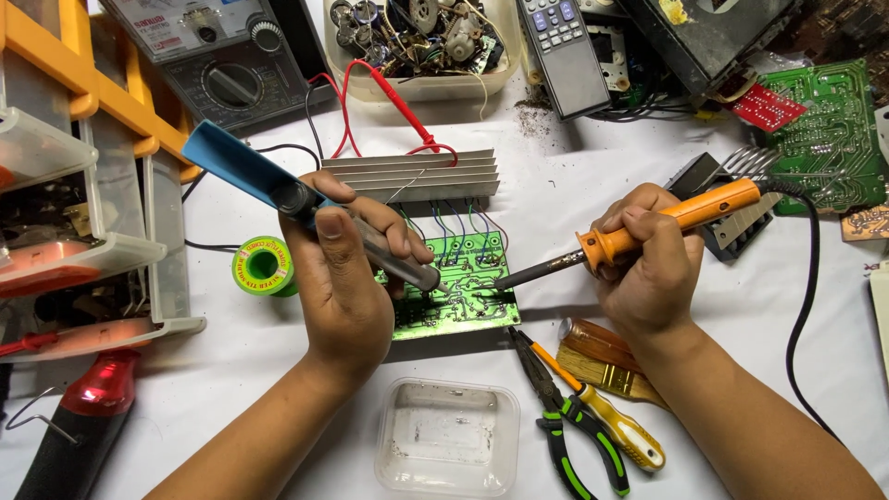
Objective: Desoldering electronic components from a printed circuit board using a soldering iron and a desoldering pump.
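Note:
My left hand (347, 268) grips a blue-handled desoldering pump (241, 167), its metal nozzle pointing down at the green circuit board (463, 296). In my right hand (648, 264) is an orange-handled soldering iron (685, 215) whose dark tip reaches left to the same spot on the board. The two tips almost meet near the board's middle. A finned aluminium heat sink (417, 174) lies just behind the board, joined to it by thin wires.
A clear plastic tray (449, 440) sits at the front. Green-handled pliers (565, 421), a yellow screwdriver (616, 426) and a brush (607, 356) lie right of it. A solder spool (262, 266), multimeter (213, 56), parts drawers (65, 204), parts tub (421, 46), remote (560, 51) and another green board (829, 130) surround.

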